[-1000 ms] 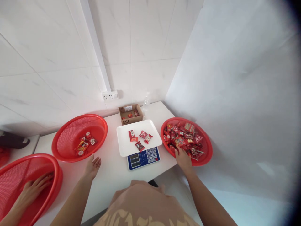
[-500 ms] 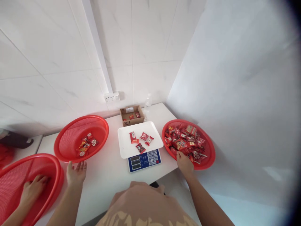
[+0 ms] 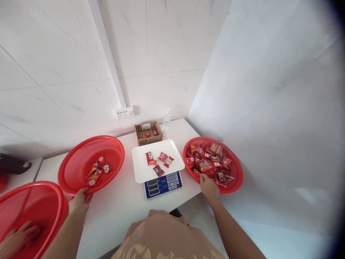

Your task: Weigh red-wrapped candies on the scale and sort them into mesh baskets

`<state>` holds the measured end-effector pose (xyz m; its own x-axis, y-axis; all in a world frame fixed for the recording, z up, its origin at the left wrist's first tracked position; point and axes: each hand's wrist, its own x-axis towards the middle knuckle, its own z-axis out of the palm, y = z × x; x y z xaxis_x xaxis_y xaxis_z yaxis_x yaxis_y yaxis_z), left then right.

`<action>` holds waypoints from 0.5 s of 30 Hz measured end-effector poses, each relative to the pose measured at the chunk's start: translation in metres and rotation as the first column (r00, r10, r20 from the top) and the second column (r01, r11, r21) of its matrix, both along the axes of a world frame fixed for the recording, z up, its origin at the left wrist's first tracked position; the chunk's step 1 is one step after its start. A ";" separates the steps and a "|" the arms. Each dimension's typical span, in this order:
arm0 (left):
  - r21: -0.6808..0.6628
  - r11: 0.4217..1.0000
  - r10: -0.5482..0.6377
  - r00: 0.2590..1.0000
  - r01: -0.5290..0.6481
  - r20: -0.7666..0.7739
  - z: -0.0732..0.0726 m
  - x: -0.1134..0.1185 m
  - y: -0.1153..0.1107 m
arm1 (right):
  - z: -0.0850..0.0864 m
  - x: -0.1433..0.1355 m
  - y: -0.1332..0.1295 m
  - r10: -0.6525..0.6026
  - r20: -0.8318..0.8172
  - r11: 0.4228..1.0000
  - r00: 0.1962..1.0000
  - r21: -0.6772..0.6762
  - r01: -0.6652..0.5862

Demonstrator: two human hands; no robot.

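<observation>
My left hand (image 3: 79,202) is at the near rim of the middle-left red basket (image 3: 120,163), thumb over the rim and fingers beneath it. Several wrapped snacks (image 3: 95,173) lie inside that basket. On the right, my right hand (image 3: 208,186) grips the near-left rim of a red basket (image 3: 239,180) heaped with red packets (image 3: 206,165). Between them a white tray (image 3: 140,169) rests on a blue scale (image 3: 163,186), with several small packets (image 3: 159,170) on it.
Another person's hand (image 3: 18,237) reaches into a red basket (image 3: 60,205) at the lower left. Behind the tray stand a cardboard box (image 3: 142,141) and a clear bottle (image 3: 167,117). A wall socket (image 3: 124,112) is above the table.
My left hand has gone from open beside the middle-left basket to holding its rim, and that basket has shifted slightly. The other person's hand has moved left and down. My right hand stays at its rim.
</observation>
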<state>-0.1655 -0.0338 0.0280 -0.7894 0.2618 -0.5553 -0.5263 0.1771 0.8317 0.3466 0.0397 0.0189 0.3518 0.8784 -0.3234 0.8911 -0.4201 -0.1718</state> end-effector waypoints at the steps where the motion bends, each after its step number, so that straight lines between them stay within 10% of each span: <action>1: -0.032 0.999 0.038 0.998 -0.039 -0.043 0.000 0.006 -0.006 | 0.000 0.000 0.000 0.002 0.005 1.000 1.000 0.003 -0.002; 7: -0.394 0.913 -0.043 0.931 -0.111 -0.363 0.001 0.033 -0.043 | -0.005 0.001 0.001 -0.018 0.017 1.000 1.000 -0.004 0.018; 15: -0.402 0.910 -0.157 0.811 -0.104 -0.564 -0.009 0.019 -0.062 | -0.005 0.001 0.001 -0.016 0.023 1.000 1.000 -0.010 0.016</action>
